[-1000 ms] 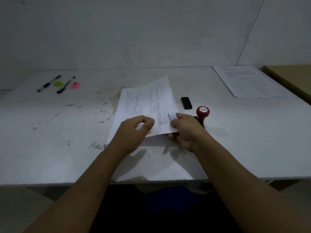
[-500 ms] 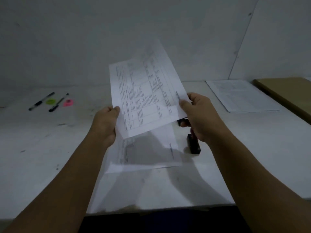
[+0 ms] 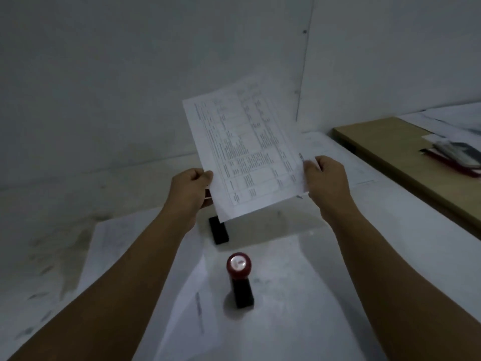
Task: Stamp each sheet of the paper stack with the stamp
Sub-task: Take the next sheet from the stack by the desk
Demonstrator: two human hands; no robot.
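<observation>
A printed sheet point(image 3: 250, 152) hangs in the air above the white table point(image 3: 299, 269), tilted, with its text facing me. My left hand point(image 3: 191, 194) pinches its left edge and my right hand point(image 3: 325, 178) pinches its right edge. Below it the stamp point(image 3: 239, 278), with a red round knob and a black base, stands upright on the table between my forearms. The paper stack point(image 3: 125, 251) lies flat at the left, partly covered by my left arm. A second pile of sheets point(image 3: 335, 157) lies on the table behind my right hand.
A small black block point(image 3: 218, 230), perhaps the ink pad, lies just beyond the stamp. A brown board point(image 3: 406, 157) lies along the right side with dark and red items point(image 3: 455, 155) on it. Grey walls close the back.
Both hands lifted the top sheet off the stack and carried it up and to the right. My view has swung right, so the stamp now shows below the sheet.
</observation>
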